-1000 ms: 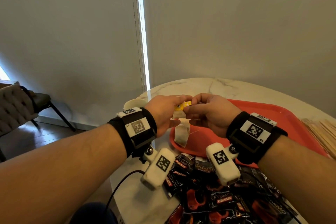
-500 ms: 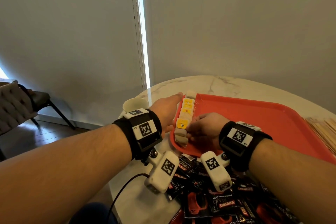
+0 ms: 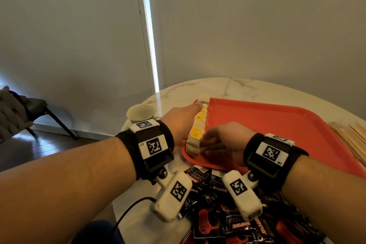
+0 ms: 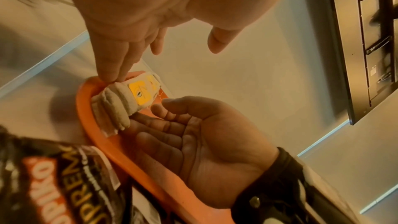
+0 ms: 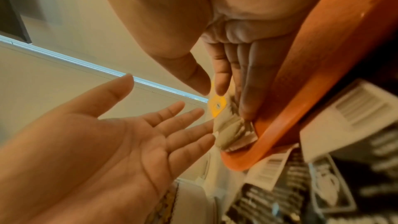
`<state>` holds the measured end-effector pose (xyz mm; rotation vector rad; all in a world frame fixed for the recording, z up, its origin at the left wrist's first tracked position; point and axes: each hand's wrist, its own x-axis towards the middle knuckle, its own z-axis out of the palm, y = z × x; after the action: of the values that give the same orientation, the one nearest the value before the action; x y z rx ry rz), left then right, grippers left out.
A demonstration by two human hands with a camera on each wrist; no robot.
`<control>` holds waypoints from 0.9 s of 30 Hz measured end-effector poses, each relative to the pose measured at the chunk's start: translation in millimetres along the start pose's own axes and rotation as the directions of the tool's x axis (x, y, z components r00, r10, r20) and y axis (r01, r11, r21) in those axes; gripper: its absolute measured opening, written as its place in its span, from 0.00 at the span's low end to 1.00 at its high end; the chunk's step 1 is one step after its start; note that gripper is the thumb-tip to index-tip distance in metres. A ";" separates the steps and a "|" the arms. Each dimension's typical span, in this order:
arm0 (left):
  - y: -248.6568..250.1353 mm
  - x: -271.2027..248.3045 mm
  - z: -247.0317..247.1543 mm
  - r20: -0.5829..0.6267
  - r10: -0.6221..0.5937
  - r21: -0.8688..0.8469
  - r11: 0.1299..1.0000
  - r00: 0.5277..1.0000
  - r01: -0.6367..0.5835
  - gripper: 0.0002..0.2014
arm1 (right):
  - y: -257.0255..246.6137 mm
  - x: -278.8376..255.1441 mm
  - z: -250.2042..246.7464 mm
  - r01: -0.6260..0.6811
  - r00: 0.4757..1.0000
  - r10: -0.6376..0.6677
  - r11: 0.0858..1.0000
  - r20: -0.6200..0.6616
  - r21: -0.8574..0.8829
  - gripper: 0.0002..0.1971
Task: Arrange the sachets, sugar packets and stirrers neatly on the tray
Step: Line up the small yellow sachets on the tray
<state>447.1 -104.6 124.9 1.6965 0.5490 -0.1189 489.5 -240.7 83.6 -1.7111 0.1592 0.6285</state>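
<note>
A row of tea bags (image 3: 197, 134) with yellow tags lies along the left edge of the red tray (image 3: 267, 125). My left hand (image 3: 182, 119) lies flat along the outer side of the row, fingers straight and fingertips touching the bags (image 4: 120, 106). My right hand (image 3: 213, 142) is on the tray side with straight fingers (image 5: 243, 91) pressed against the front bags (image 5: 230, 130). Neither hand holds anything. Black coffee sachets (image 3: 237, 224) are heaped on the table in front of the tray. Wooden stirrers (image 3: 350, 138) lie right of the tray.
A paper cup (image 3: 141, 114) stands on the round marble table (image 3: 237, 87), left of the tray's far corner. A cable (image 3: 126, 210) runs off the table's near edge. A chair (image 3: 19, 109) stands on the floor at far left. A wall is close behind.
A second ago both hands pinched a tea bag above the tray. It now lies in the row, and both hands have flattened against the row's sides.
</note>
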 end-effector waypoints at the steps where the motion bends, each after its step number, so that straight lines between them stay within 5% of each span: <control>1: -1.2 0.7 0.2 0.001 0.005 -0.004 1.000 1.000 -0.005 0.16 | 0.1 -0.1 1.7 0.003 1.000 -0.003 1.000 -0.003 -0.013 0.09; 13: -11.0 11.6 -2.4 -0.033 0.040 0.082 0.996 0.999 -0.037 0.17 | 2.0 0.1 1.3 0.068 0.996 -0.068 0.998 -0.054 -0.009 0.08; 18: -15.9 19.3 1.3 -0.040 0.050 0.098 0.994 0.998 -0.046 0.49 | -1.5 -1.7 0.9 0.105 0.993 -0.106 0.994 -0.044 -0.028 0.08; 22: -12.8 25.7 0.8 -0.035 0.084 0.100 0.992 0.996 -0.080 0.60 | -0.8 -5.9 -5.4 0.130 0.989 -0.131 0.991 -0.067 -0.014 0.07; 27: -9.9 38.6 7.7 -0.048 0.121 0.103 0.988 0.991 -0.116 0.61 | -2.5 -10.7 -2.6 0.114 0.993 -0.114 0.993 -0.043 0.008 0.07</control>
<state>478.7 -99.8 99.8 1.8300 0.4873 -0.0149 482.4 -245.0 91.3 -1.7110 0.0938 0.5059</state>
